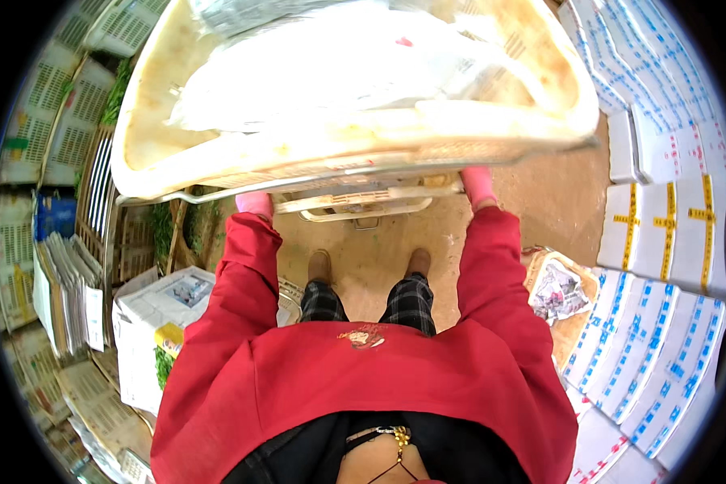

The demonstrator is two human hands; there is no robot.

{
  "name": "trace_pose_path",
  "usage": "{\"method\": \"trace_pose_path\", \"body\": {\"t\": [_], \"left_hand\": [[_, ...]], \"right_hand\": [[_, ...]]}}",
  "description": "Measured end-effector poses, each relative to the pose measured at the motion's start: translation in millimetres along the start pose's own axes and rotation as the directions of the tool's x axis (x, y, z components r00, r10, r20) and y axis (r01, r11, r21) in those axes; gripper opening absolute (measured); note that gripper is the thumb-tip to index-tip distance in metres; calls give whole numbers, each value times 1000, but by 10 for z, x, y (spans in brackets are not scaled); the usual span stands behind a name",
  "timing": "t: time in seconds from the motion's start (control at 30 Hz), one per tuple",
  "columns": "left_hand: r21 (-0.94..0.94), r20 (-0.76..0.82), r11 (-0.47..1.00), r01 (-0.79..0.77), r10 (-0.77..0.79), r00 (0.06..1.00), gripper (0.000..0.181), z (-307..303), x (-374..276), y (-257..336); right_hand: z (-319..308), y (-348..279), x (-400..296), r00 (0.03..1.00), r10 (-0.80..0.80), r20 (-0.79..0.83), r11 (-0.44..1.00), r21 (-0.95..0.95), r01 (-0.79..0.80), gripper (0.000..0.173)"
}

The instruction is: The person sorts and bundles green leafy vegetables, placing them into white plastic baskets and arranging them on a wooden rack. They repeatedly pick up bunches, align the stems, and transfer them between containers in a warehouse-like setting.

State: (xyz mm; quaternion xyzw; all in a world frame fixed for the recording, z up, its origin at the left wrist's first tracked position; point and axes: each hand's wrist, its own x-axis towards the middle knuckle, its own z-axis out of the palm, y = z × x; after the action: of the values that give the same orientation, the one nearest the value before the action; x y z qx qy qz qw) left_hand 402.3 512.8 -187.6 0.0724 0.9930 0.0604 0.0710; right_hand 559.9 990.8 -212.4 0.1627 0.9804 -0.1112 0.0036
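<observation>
A large cream plastic basket [218, 163] is raised in front of me, with a metal wire handle along its near side. White plastic bags or sheeting [333, 72] lie inside it, partly washed out by glare. My left hand [255, 204], in a pink glove, grips the basket's near side from below at the left. My right hand [478, 184], gloved in pink too, grips it farther right. The basket hides the fingers of both hands. Beneath it, between my hands, another cream plastic basket [363, 202] shows in part.
White foam boxes [641, 230] with coloured tape are stacked along the right. A crate with newspaper [559, 290] stands by my right arm. On the left are a slatted wooden rack [94, 187], stacked plastic baskets [72, 115] and a newspaper-covered box [175, 296]. My feet stand on a brown floor.
</observation>
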Motion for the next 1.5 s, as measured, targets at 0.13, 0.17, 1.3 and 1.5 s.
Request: {"method": "trace_pose_path", "body": {"t": [0.13,0.17,1.3,1.5], "left_hand": [[-24,103,997,71,-68,992,41,-179,-196,-255],[-78,111,995,68,-59,992,41,-156,-259,-289],[-499,-134,864,-63,-5,991,44,-347,1043,-967],[-395,-21,918,-34,28,999,45,-213,1894,-1028]], "right_hand": [[176,-44,-378,959,278,59,926,248,-284,28],[186,-51,-536,933,355,60,851,392,-349,28],[747,-1433,-1945,713,658,243,360,730,-581,26],[872,-1612,-2051,633,720,284,284,712,-642,26]]}}
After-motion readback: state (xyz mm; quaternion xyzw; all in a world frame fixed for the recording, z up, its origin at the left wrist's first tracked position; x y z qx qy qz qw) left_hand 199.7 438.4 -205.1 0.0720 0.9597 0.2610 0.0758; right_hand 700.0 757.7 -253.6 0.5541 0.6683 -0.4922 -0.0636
